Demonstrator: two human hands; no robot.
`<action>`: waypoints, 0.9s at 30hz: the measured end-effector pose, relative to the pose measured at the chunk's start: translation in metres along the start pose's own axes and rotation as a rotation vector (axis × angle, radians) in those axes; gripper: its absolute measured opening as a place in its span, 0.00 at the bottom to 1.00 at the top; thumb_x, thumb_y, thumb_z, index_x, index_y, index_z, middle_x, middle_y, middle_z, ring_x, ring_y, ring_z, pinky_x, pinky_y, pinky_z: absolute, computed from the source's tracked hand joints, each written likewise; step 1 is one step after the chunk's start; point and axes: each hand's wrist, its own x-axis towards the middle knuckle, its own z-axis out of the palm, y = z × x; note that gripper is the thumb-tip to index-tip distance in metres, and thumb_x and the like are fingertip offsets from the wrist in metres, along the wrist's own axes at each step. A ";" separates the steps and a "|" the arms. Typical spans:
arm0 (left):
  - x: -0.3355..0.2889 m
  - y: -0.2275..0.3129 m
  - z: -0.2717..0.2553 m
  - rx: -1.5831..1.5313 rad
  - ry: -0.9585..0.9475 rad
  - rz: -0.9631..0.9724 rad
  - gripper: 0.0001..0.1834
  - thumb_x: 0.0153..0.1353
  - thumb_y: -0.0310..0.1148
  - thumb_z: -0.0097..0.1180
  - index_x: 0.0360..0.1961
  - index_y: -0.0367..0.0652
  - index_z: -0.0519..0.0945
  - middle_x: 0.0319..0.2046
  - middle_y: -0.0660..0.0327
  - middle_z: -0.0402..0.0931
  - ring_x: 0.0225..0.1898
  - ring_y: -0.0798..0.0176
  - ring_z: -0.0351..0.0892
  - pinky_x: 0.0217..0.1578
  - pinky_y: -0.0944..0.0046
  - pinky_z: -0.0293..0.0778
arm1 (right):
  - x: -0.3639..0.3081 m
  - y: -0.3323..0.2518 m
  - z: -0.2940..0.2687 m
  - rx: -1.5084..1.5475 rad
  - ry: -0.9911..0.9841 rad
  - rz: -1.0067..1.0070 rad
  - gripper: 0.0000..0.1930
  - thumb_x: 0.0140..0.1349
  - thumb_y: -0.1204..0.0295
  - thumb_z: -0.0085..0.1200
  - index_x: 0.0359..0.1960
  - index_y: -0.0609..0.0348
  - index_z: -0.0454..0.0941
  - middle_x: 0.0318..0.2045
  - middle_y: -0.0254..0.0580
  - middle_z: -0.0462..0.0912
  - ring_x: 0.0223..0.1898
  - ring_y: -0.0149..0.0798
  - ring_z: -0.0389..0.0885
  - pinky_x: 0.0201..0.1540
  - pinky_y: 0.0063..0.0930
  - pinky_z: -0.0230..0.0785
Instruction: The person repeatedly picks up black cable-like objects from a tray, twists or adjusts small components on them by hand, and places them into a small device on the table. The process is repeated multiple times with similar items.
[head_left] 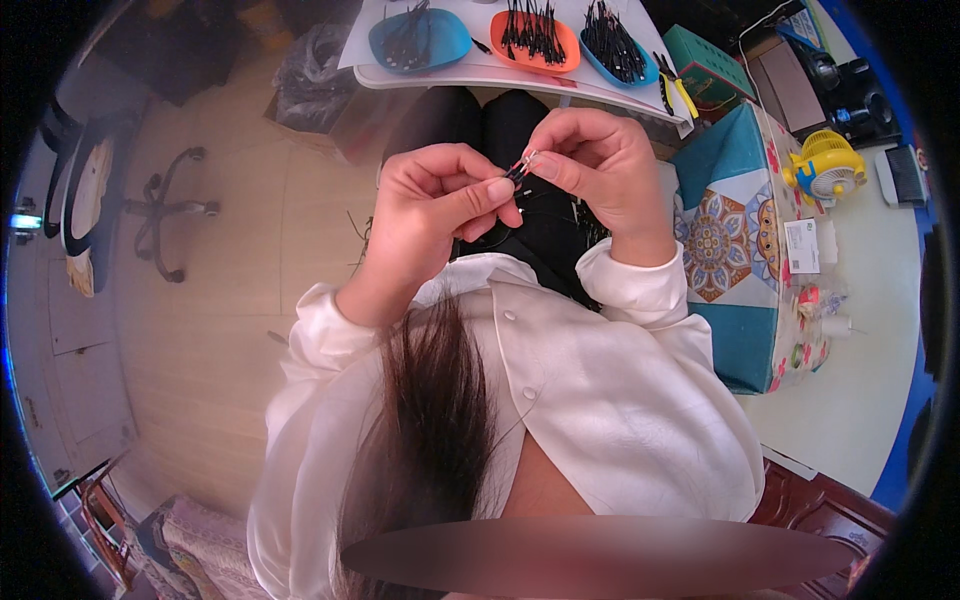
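Both hands are raised over my lap, below the edge of a white table [600, 88]. My left hand [435, 200] pinches a small black wire piece [517, 172] between thumb and forefinger. My right hand [595, 165] pinches the same piece at its metal tip from the other side. Thin black wires hang from it over my dark trousers. On the table stand a blue tray [440, 45], an orange tray [570, 55] and a second blue tray [650, 75], each holding several black wire pieces.
A patterned teal box [735, 250] stands to my right, with a yellow fan [825, 165] and a green box [705, 65] beyond it. An office chair base [170, 210] and a plastic bag [315, 65] are on the wooden floor to the left.
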 end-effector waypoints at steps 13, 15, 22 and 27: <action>0.000 -0.003 0.001 0.016 -0.033 -0.007 0.01 0.59 0.20 0.59 0.30 0.32 0.80 0.22 0.53 0.80 0.16 0.76 0.65 0.16 0.76 0.57 | 0.003 0.001 -0.002 0.081 -0.074 0.057 0.07 0.57 0.74 0.61 0.34 0.63 0.79 0.31 0.32 0.80 0.33 0.23 0.77 0.39 0.16 0.71; 0.000 -0.002 0.001 0.008 -0.041 -0.019 0.01 0.59 0.20 0.59 0.30 0.33 0.80 0.22 0.53 0.80 0.16 0.76 0.65 0.16 0.76 0.57 | 0.003 0.001 -0.002 0.064 -0.064 0.070 0.07 0.57 0.74 0.61 0.34 0.63 0.79 0.31 0.32 0.80 0.33 0.23 0.77 0.39 0.16 0.71; 0.000 -0.001 0.000 -0.024 -0.045 -0.044 0.02 0.59 0.20 0.59 0.29 0.33 0.80 0.23 0.52 0.80 0.16 0.76 0.65 0.16 0.76 0.57 | -0.004 -0.010 -0.004 -0.042 -0.050 0.096 0.07 0.57 0.74 0.61 0.34 0.64 0.79 0.31 0.33 0.81 0.34 0.24 0.78 0.39 0.17 0.72; 0.000 -0.003 0.002 0.048 -0.039 0.015 0.02 0.59 0.21 0.59 0.30 0.32 0.80 0.23 0.54 0.81 0.17 0.75 0.67 0.18 0.76 0.61 | 0.000 0.002 -0.003 0.141 -0.073 0.119 0.07 0.58 0.74 0.61 0.36 0.64 0.78 0.30 0.33 0.80 0.33 0.24 0.77 0.38 0.16 0.71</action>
